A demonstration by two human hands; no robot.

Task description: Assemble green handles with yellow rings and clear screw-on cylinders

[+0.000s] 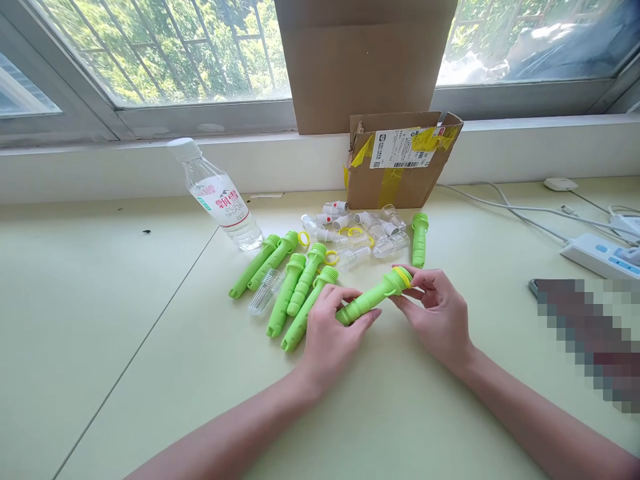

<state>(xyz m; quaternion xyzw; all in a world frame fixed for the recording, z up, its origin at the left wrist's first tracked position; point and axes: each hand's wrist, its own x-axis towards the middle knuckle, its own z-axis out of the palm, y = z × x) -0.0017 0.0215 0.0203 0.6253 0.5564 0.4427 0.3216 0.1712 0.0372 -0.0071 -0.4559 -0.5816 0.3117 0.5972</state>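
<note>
Between my hands lies a green plastic tube handle (370, 301), tilted up to the right. My left hand (334, 327) is closed around its lower end. At the threaded end, the fingers of my right hand (434, 310) pinch a yellow ring (403, 276) that sits around the tube. Several more green tube handles (286, 293) lie left of my left hand, and one green handle (419, 240) lies beyond my right hand. A clear ribbed cap (266, 291) rests among the left ones. Clear caps (391, 244), small white cylinders (344, 221) and loose yellow rings (331, 258) are heaped behind.
A water bottle (225, 203) stands at the back left. An open cardboard box (395, 163) stands against the window ledge. To the right are a power strip (600, 255), white cables (500, 200) and a blurred-out phone-like object (580, 333).
</note>
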